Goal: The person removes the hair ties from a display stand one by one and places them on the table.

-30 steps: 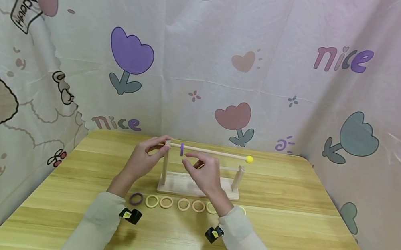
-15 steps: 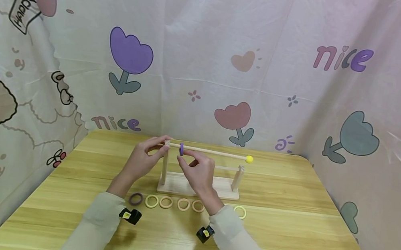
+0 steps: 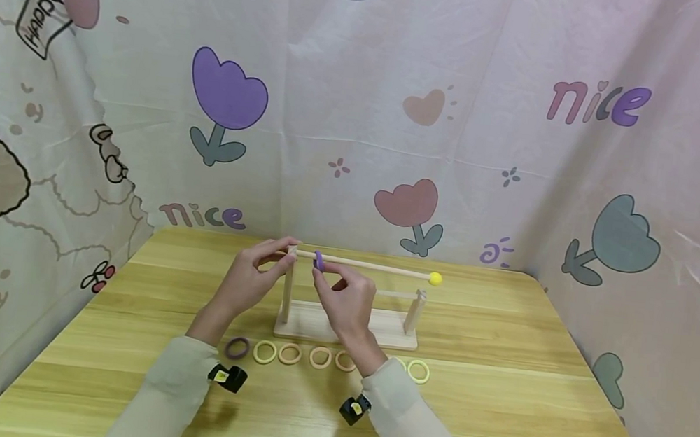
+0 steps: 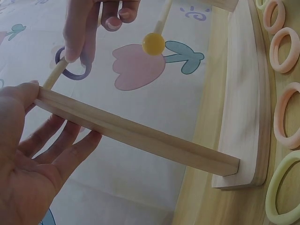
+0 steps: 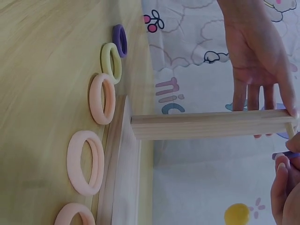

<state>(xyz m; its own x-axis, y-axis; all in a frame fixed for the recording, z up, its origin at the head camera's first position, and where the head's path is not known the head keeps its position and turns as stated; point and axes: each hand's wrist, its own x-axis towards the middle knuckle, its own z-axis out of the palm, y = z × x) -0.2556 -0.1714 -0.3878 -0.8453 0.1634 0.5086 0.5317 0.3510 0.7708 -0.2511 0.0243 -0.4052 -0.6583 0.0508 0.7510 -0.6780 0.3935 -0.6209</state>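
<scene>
My left hand (image 3: 249, 276) grips the top of the tall wooden post (image 4: 136, 129), thumb on one side and fingers on the other. From that top a thin wooden rod (image 3: 377, 267) runs right, sloping slightly down to a yellow ball (image 3: 435, 279) at its end. A purple ring (image 3: 318, 260) hangs around the rod close to the post. Thumb and index finger of my right hand (image 3: 347, 301) pinch this ring. The post rises from a pale wooden base (image 3: 308, 323), partly hidden behind the right hand.
A shorter post (image 3: 415, 313) with a lower rod stands at the base's right end. In front lie several rings in a row: a dark purple one (image 5: 117, 41) at the left, then yellow and pink ones, some behind the right forearm. A patterned cloth (image 3: 339, 196) hangs behind the table.
My right hand has moved slightly left and now pinches the purple ring, which has tilted and shifted very little. The left hand has stayed on the post.
</scene>
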